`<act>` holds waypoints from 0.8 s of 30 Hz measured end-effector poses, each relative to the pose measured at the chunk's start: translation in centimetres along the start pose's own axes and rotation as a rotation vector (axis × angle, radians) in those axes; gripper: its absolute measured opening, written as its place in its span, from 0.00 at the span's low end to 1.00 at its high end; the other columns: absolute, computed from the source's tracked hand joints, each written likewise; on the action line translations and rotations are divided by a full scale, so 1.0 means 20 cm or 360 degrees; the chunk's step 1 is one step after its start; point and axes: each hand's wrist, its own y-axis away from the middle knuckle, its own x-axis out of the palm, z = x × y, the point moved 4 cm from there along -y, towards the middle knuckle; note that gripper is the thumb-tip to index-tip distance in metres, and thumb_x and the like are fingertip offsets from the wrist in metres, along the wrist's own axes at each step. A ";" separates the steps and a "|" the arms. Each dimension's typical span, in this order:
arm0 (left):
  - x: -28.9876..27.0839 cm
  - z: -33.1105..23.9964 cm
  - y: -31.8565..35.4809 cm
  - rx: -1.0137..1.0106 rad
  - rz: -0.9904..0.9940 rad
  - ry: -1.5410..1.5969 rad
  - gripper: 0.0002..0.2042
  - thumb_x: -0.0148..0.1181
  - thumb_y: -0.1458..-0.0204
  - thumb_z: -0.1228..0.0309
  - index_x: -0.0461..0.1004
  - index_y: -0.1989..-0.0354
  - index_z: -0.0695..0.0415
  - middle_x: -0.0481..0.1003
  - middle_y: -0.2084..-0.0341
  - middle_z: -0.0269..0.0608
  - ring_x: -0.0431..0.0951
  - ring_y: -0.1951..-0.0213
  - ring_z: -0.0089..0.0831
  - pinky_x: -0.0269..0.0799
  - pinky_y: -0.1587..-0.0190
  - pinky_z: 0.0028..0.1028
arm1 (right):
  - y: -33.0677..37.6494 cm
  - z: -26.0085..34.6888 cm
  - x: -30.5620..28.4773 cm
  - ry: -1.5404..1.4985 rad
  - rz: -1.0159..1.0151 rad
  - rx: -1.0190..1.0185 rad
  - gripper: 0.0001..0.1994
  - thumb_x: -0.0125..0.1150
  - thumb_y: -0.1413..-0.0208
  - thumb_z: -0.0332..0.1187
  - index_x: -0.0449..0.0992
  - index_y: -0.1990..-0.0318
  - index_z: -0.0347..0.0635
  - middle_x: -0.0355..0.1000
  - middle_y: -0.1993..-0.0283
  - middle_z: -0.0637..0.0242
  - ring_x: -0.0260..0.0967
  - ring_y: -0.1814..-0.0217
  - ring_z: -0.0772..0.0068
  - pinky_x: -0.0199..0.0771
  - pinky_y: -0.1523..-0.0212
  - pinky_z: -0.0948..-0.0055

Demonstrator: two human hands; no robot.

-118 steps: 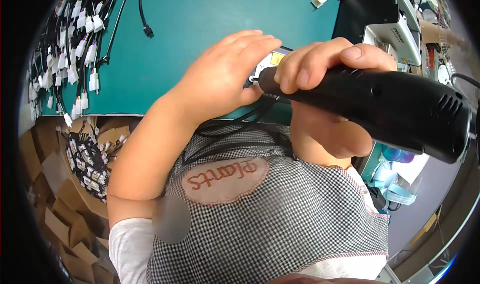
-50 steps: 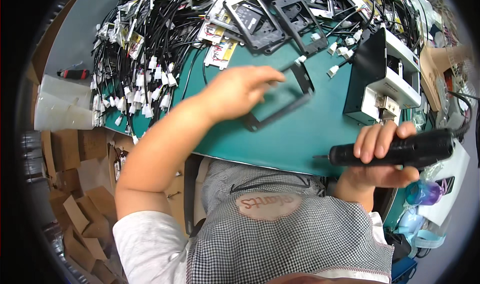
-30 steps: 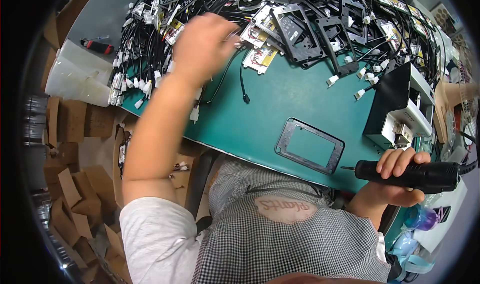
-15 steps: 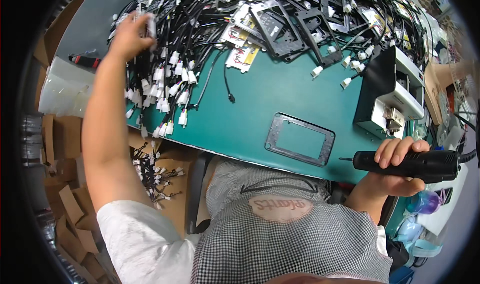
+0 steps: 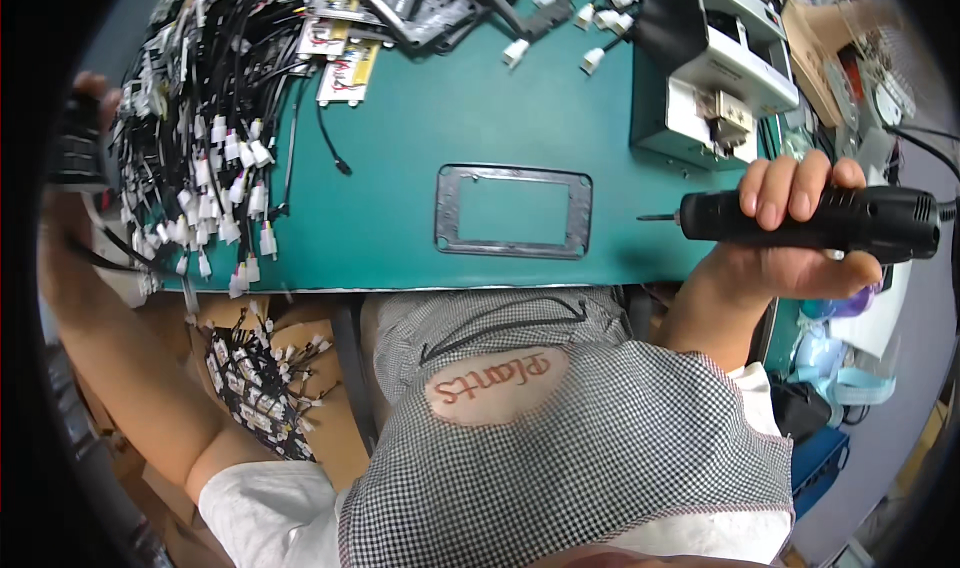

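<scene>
At the far left rim, my left hand [image 5: 97, 90] is closed on a dark panel [image 5: 78, 148] with black cables trailing from it; the dim, blurred edge hides most of the grip. My right hand [image 5: 790, 223] is wrapped round a black electric screwdriver [image 5: 840, 218] held over the right side of the table, its thin bit pointing left. Between the hands, a black rectangular frame [image 5: 515, 253] with an open middle lies flat on the green mat [image 5: 390, 203]. The screwdriver's tip is apart from the frame.
Many black cables with white connectors [image 5: 230, 158] are heaped at the left. More frames [image 5: 410, 8] and silver-yellow packs [image 5: 350, 73] lie at the back. A black-and-white metal device [image 5: 700, 78] stands at the right. Below the table edge, a cardboard box [image 5: 335, 398] holds more connectors.
My left hand has come away from the cable heap toward the left rim with the dark panel. My right hand still holds the screwdriver. The whole view has shifted.
</scene>
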 end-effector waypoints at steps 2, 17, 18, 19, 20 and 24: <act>0.40 -0.01 0.05 -0.0053 0.0115 0.0005 0.33 0.65 0.61 0.65 0.67 0.42 0.61 0.69 0.46 0.45 0.70 0.47 0.33 0.65 0.44 0.34 | 0.02 -0.02 -0.01 -0.0015 0.0014 -0.0004 0.41 0.56 0.52 0.67 0.64 0.44 0.37 0.66 0.68 0.61 0.67 0.74 0.67 0.72 0.73 0.65; 1.61 -0.09 0.25 0.0459 0.0568 -0.0768 0.21 0.71 0.63 0.66 0.79 0.55 0.45 0.73 0.51 0.42 0.71 0.47 0.46 0.66 0.44 0.45 | 0.06 0.01 -0.04 0.0177 0.0060 -0.0007 0.42 0.55 0.53 0.69 0.67 0.44 0.38 0.67 0.67 0.64 0.67 0.73 0.70 0.70 0.72 0.67; 1.61 -0.08 0.25 0.0426 0.0592 -0.0772 0.21 0.71 0.63 0.65 0.79 0.55 0.44 0.72 0.51 0.43 0.70 0.46 0.47 0.64 0.43 0.46 | 0.06 0.02 -0.05 0.0191 0.0062 -0.0004 0.42 0.56 0.53 0.69 0.67 0.45 0.38 0.67 0.67 0.64 0.67 0.73 0.70 0.69 0.72 0.67; 1.60 -0.08 0.25 0.0384 0.0604 -0.0788 0.21 0.71 0.63 0.65 0.79 0.55 0.43 0.72 0.50 0.43 0.69 0.46 0.47 0.63 0.42 0.47 | 0.06 0.02 -0.05 0.0192 0.0075 -0.0002 0.42 0.56 0.53 0.68 0.68 0.45 0.38 0.67 0.66 0.64 0.66 0.73 0.71 0.69 0.71 0.67; 1.59 -0.07 0.26 0.0342 0.0618 -0.0803 0.21 0.71 0.63 0.64 0.79 0.54 0.42 0.72 0.50 0.43 0.68 0.45 0.48 0.62 0.41 0.48 | 0.06 0.02 -0.06 0.0198 0.0083 -0.0004 0.42 0.56 0.53 0.68 0.68 0.45 0.38 0.67 0.66 0.65 0.66 0.73 0.71 0.69 0.71 0.67; 1.61 -0.04 0.27 0.0236 0.0639 -0.0714 0.22 0.71 0.63 0.65 0.79 0.53 0.41 0.69 0.47 0.44 0.67 0.44 0.47 0.63 0.42 0.47 | 0.04 0.05 -0.08 0.0248 0.0107 -0.0011 0.42 0.57 0.55 0.69 0.69 0.46 0.39 0.67 0.67 0.65 0.66 0.73 0.71 0.69 0.71 0.68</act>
